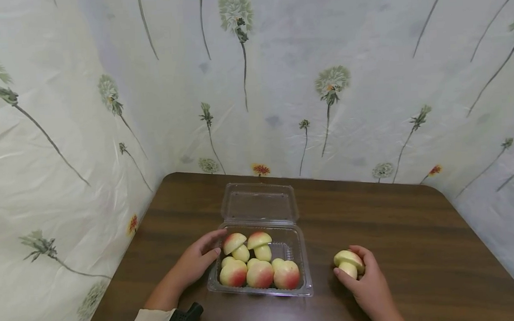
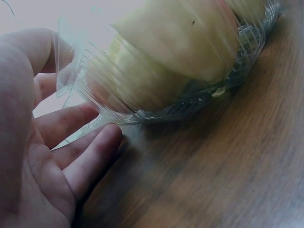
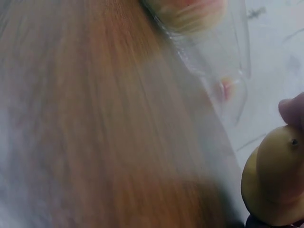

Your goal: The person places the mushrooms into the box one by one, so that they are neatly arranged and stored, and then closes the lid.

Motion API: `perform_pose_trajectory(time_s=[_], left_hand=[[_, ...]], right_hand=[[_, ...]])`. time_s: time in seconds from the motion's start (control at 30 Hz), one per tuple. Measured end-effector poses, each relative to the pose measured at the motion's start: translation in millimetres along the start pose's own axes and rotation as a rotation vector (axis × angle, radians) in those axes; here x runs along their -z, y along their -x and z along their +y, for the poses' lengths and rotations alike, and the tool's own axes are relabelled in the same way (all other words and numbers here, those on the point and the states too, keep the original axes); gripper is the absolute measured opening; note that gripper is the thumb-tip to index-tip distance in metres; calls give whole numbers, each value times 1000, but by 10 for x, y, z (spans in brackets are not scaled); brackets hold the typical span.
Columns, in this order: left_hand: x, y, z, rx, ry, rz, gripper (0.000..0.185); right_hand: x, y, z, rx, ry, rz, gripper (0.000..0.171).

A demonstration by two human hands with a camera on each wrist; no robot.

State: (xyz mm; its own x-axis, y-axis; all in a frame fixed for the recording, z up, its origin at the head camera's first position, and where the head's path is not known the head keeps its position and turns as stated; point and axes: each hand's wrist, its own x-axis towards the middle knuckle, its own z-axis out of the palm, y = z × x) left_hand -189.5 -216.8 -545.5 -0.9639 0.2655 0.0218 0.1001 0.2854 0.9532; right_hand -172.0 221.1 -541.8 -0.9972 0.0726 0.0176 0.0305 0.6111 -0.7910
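A clear plastic clamshell box (image 1: 304, 258) lies on the table with its lid (image 1: 259, 204) folded back. Inside, three mushroom-shaped pieces with red-and-yellow caps fill the front row, including a middle one (image 1: 260, 273). Two more, a left one (image 1: 235, 246) and a right one (image 1: 260, 244), lie behind them; the back right corner shows bare plastic. My left hand (image 1: 195, 259) rests against the box's left side, fingers (image 2: 95, 149) loosely extended along its wall. To the right of the box, my right hand (image 1: 369, 284) holds another mushroom-shaped piece (image 1: 349, 263) between thumb and fingers, cap upward.
The brown wooden table (image 1: 412, 230) extends around the box and to both sides. Behind and left of it hangs a pale sheet with a dandelion print (image 1: 280, 84). A black wrist strap (image 1: 185, 318) sits at my left sleeve.
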Motion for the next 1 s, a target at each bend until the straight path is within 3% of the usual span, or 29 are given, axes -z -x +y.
perform_pose_trajectory(time_s=[0.5,0.83,1.0], left_hand=[[-1,7,24,-3,4,-9,43],[-17,54,214,4,13,-9,44],[-15,42,154,10,-12,-1,43]], right_hand=[[-82,40,-124,60,-173,-30,71],[-150,27,-181,111,-259,-14,67],[-159,29,-233,127,-281,-16,67]])
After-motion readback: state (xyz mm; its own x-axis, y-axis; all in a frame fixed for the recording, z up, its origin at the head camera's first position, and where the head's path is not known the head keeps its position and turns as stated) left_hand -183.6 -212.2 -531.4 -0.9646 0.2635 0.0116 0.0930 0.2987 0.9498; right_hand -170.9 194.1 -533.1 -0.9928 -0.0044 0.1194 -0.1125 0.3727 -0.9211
